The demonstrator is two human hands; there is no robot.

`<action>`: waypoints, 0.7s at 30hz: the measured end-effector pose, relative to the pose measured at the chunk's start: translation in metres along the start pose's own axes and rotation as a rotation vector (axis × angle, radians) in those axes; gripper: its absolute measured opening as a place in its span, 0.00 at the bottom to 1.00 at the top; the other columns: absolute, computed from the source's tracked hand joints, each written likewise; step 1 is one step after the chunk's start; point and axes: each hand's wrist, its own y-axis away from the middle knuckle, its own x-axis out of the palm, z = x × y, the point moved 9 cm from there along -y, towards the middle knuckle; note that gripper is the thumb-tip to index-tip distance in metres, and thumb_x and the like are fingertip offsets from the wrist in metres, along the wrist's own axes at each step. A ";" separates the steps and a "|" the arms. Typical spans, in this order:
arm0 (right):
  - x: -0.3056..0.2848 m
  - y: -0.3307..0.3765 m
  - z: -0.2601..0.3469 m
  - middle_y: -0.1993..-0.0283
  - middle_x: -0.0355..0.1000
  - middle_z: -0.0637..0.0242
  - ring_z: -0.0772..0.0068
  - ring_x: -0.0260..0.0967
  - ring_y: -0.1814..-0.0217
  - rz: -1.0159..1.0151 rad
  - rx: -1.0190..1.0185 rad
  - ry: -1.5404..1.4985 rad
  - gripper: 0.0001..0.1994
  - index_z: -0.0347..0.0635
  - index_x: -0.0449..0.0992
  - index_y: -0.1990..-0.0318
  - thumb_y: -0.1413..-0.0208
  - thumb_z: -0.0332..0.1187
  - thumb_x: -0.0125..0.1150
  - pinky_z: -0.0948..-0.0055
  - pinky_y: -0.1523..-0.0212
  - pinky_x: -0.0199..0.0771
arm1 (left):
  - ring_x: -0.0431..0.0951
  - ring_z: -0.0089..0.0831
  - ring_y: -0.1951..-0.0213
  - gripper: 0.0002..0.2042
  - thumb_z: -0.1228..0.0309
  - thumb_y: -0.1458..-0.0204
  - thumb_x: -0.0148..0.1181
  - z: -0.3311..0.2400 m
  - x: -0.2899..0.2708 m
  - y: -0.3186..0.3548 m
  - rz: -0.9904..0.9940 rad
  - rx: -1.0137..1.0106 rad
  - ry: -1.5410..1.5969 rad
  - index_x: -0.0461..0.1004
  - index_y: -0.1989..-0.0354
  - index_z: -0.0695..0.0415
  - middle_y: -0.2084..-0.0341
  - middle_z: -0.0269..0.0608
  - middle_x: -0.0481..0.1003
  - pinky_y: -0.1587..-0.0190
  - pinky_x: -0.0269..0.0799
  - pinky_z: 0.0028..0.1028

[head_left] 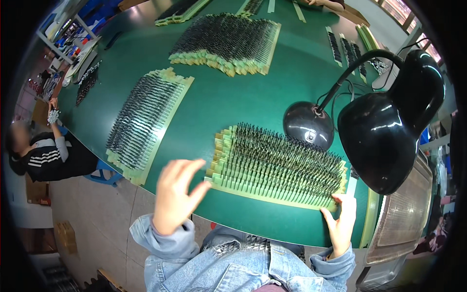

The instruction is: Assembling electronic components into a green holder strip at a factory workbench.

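Note:
In front of me on the green table lies a block of overlapping pale yellow-green strips (272, 198), set with dense rows of small black upright parts. My right hand (342, 221) has its thumb and fingers around the near right corner of the front strip. At the block's left end, my left hand (176, 197) is raised with fingers stretched and thumb apart, holding nothing. Its thumb tip comes close to the strip ends; whether it touches them I cannot tell.
A black desk lamp (384, 141) stands right, its head overhanging the table. Other strip stacks lie left (146, 121) and far (226, 44), with single strips (333, 46) at far right. A person (48, 151) sits left; another person's arm (331, 5) shows at the far edge.

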 end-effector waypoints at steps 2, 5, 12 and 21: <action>-0.003 0.001 0.000 0.61 0.66 0.59 0.61 0.62 0.57 -0.010 0.010 -0.005 0.20 0.37 0.68 0.60 0.66 0.27 0.65 0.69 0.55 0.62 | 0.65 0.42 0.58 0.25 0.77 0.70 0.63 -0.017 0.025 0.001 0.121 0.016 -0.091 0.65 0.57 0.59 0.64 0.45 0.64 0.56 0.63 0.33; -0.005 0.003 0.005 0.64 0.62 0.61 0.64 0.61 0.62 -0.030 -0.043 -0.011 0.22 0.38 0.66 0.61 0.69 0.23 0.66 0.72 0.59 0.64 | 0.66 0.43 0.60 0.21 0.77 0.68 0.61 -0.010 0.041 0.006 0.092 0.015 -0.104 0.66 0.60 0.60 0.66 0.44 0.64 0.58 0.63 0.34; -0.006 0.002 0.001 0.69 0.59 0.64 0.69 0.59 0.66 -0.011 0.000 -0.074 0.21 0.37 0.66 0.64 0.71 0.23 0.66 0.73 0.64 0.62 | 0.64 0.34 0.72 0.14 0.80 0.65 0.57 0.004 0.050 -0.004 0.096 0.040 0.070 0.64 0.67 0.61 0.73 0.41 0.62 0.66 0.63 0.29; -0.002 0.012 -0.013 0.70 0.57 0.64 0.69 0.58 0.68 0.025 0.040 -0.196 0.17 0.39 0.69 0.67 0.70 0.20 0.63 0.74 0.67 0.62 | 0.65 0.32 0.72 0.13 0.82 0.67 0.56 0.011 0.053 0.003 0.154 -0.001 0.130 0.66 0.69 0.61 0.76 0.40 0.61 0.68 0.63 0.27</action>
